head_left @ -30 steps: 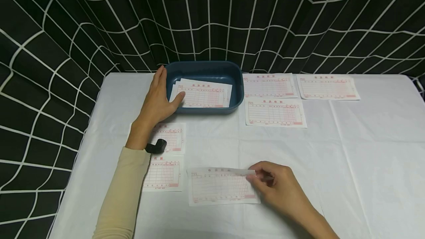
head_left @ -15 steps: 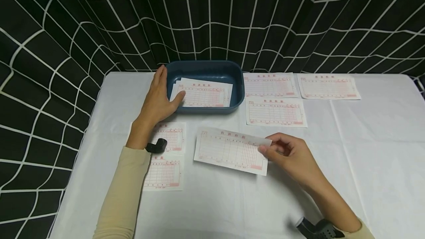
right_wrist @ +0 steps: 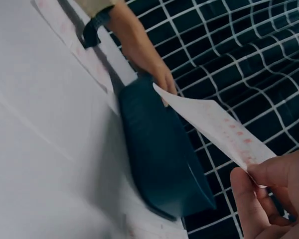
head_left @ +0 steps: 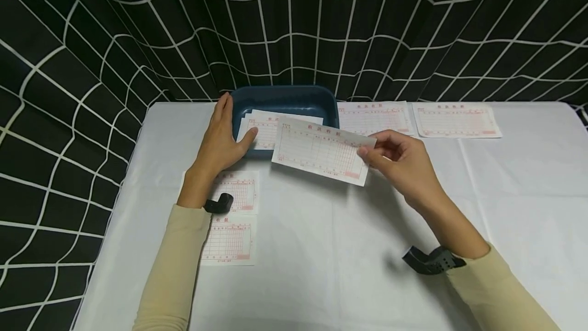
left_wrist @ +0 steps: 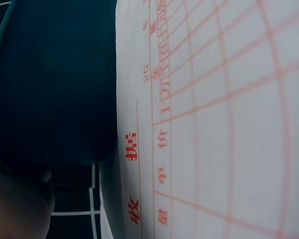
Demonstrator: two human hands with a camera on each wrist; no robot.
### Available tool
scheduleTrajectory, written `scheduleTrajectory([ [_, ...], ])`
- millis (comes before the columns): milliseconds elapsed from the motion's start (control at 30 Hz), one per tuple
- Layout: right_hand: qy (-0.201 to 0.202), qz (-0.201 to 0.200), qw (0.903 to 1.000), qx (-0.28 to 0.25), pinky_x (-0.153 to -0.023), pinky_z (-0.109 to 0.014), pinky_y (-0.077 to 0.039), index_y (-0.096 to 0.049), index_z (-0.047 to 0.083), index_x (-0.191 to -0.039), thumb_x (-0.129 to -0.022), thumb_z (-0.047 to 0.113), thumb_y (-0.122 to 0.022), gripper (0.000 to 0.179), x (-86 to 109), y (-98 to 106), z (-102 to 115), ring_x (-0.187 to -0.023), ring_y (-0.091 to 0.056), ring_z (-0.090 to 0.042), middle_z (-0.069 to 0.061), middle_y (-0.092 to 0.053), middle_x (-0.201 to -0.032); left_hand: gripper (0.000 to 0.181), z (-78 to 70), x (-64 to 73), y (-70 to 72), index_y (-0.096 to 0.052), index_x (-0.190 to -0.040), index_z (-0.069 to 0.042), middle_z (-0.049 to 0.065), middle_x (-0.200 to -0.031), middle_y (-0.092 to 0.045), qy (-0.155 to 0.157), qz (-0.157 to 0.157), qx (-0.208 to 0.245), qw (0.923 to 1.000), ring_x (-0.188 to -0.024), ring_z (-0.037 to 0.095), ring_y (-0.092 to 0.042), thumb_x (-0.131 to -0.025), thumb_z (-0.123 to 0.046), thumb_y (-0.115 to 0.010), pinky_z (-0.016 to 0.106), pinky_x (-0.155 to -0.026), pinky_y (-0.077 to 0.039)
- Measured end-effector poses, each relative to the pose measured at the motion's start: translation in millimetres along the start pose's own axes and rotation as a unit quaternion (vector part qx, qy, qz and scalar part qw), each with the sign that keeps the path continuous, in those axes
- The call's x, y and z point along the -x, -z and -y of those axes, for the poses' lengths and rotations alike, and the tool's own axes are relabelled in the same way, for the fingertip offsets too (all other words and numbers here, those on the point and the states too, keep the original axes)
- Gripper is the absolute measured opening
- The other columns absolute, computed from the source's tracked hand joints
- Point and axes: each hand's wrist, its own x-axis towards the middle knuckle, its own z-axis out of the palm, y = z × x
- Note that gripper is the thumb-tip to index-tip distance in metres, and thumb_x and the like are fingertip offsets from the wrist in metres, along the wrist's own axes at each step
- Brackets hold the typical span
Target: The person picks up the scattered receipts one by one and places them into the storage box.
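My right hand [head_left: 404, 167] pinches the right edge of a thin white receipt slip [head_left: 319, 149] printed in red. The slip is raised and tilted, overlapping the front of a dark blue plastic basin [head_left: 285, 94] in the head view; its far end bends in the right wrist view. My left hand [head_left: 218, 139] rests along the basin's left side with straight fingers, thumb over the front left corner. Inside lie several receipts [head_left: 259, 134], partly covered by the raised slip. Close up, a receipt [left_wrist: 214, 124] fills the right of the left wrist view beside the dark basin [left_wrist: 55, 74].
Two receipts [head_left: 236, 193] [head_left: 228, 241] lie partly under my left forearm. Right of the basin are more receipts [head_left: 374, 118] [head_left: 457, 120] near the far edge. A white cloth [head_left: 294, 280] covers the table, and a black curtain [head_left: 294, 29] with white grid lines hangs behind.
My right hand has lifted the receipt slip from the front of the table and carried it forward to the basin's front rim. My left hand stays at the basin's left side.
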Motion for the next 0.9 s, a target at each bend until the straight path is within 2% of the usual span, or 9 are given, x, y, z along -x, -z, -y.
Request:
scheduleTrajectory([
  [200,0.023,-0.004,0.9996,0.014,-0.075,-0.014,-0.060,-0.070,-0.004,-0.114,-0.097,0.012,-0.077,0.024,-29.4,-4.3,7.6,-0.086,-0.070,0.001,0.010,-0.069,-0.096,0.099,1.3,-2.9,0.8,-0.011,-0.169,-0.002,0.012,-0.180,-0.009,-0.003,0.000,-0.004,1.0000,-0.168,0.031,-0.013,-0.099,-0.049,-0.062,0.053,-0.135,-0.021],
  [433,0.029,-0.009,0.9990,0.033,-0.068,-0.011,-0.054,-0.071,-0.003,-0.118,-0.096,0.009,-0.077,0.026,-56.3,-15.5,15.8,-0.082,-0.066,0.002,0.004,-0.071,-0.099,0.099,-0.4,-3.3,3.0,-0.014,-0.169,-0.002,0.011,-0.180,-0.009,0.005,-0.001,-0.006,1.0000,-0.168,0.031,-0.014,-0.098,-0.050,-0.063,0.053,-0.135,-0.022],
  [533,0.034,-0.005,0.9983,0.048,-0.067,-0.011,-0.051,-0.072,-0.003,-0.118,-0.095,0.010,-0.078,0.027,-64.6,-19.9,19.0,-0.081,-0.064,0.001,-0.001,-0.072,-0.100,0.099,0.0,-2.8,2.6,-0.013,-0.169,-0.002,0.011,-0.180,-0.009,0.006,-0.001,-0.006,1.0000,-0.168,0.031,-0.014,-0.098,-0.049,-0.063,0.054,-0.134,-0.022],
  [733,0.045,-0.002,0.9971,0.061,-0.066,-0.013,-0.049,-0.073,-0.002,-0.116,-0.095,0.009,-0.078,0.024,-77.5,-26.4,22.5,-0.079,-0.060,-0.004,-0.001,-0.069,-0.093,0.100,-0.3,-1.3,1.5,-0.013,-0.170,-0.003,0.010,-0.181,-0.009,0.005,0.002,-0.001,1.0000,-0.168,0.031,-0.014,-0.098,-0.050,-0.064,0.053,-0.135,-0.022],
  [900,0.045,0.006,0.9965,0.070,-0.066,-0.014,-0.050,-0.074,-0.001,-0.113,-0.093,0.007,-0.078,0.021,-85.8,-34.9,20.9,-0.078,-0.062,-0.004,-0.012,-0.074,-0.097,0.099,1.0,0.2,0.7,-0.013,-0.169,-0.002,0.011,-0.180,-0.009,0.001,0.002,-0.002,1.0000,-0.168,0.030,-0.014,-0.098,-0.049,-0.064,0.053,-0.135,-0.022],
])
